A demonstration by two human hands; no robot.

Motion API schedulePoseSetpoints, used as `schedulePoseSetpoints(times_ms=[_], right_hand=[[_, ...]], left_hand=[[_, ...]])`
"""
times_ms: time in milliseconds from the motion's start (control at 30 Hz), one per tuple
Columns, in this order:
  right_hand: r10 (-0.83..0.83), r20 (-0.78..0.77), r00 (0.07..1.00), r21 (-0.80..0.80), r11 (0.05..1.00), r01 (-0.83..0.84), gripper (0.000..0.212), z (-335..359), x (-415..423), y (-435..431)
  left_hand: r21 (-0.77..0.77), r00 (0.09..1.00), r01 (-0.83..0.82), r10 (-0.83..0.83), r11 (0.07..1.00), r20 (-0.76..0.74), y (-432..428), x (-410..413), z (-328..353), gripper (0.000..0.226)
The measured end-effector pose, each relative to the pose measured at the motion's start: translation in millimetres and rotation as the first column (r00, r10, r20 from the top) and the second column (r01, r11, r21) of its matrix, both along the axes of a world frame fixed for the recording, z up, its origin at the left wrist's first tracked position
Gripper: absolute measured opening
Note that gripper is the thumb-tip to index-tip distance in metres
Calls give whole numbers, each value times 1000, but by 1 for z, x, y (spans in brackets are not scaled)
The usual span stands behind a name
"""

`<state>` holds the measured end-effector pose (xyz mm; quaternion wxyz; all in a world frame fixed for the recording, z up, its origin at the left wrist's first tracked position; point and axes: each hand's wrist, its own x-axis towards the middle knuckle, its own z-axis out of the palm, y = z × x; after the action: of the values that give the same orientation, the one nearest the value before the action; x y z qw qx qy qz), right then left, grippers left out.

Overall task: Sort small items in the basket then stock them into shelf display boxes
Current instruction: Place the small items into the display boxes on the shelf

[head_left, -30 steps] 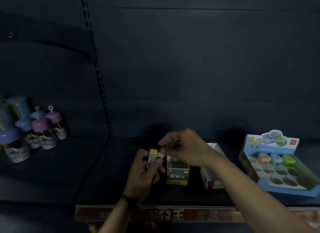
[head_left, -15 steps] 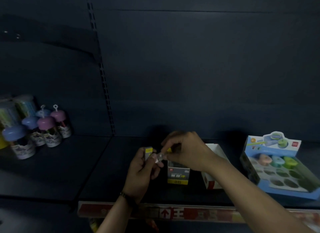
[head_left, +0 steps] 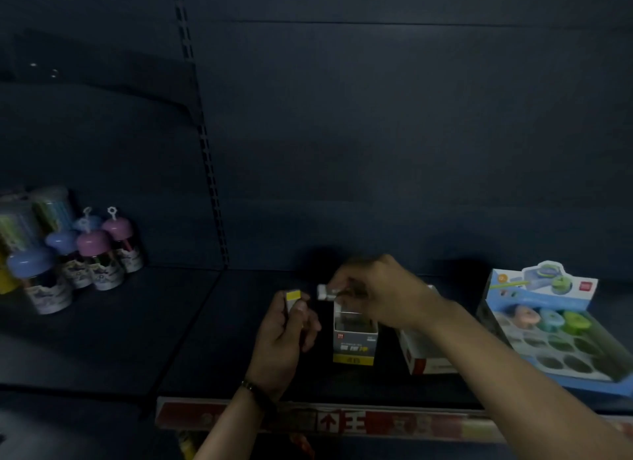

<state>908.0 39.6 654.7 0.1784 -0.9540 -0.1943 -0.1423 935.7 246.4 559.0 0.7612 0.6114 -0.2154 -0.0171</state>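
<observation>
While my right hand [head_left: 383, 297] pinched a small pale plastic packet [head_left: 324, 291] just above the open yellow-based cardboard display box [head_left: 354, 345], my left hand [head_left: 284, 336] gripped a yellow-topped packet [head_left: 294, 297]. Both judged light, stiff, slippery; hold by the sides.

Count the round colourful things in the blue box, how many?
3. All sit in the back row of the blue box: a pink one on the left, a teal one in the middle, a green one on the right. The other holes look empty.
</observation>
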Motion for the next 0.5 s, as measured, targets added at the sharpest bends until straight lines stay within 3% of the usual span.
schedulePoseSetpoints(times_ms=[167,233,500], right_hand=[[-259,-60,964,-139,959,249,12,7,17,-29],[-305,-97,948,-224,934,277,13,8,23,-25],[-387,-84,918,-371,867,331,15,-6,43,-10]], left_hand=[[-12,996,1,-2,1000,-94,2,3,-5,2],[-12,991,1,-2,1000,-134,1,3,-5,10],[123,1000,-23,25,992,-15,3,5,-8,12]])
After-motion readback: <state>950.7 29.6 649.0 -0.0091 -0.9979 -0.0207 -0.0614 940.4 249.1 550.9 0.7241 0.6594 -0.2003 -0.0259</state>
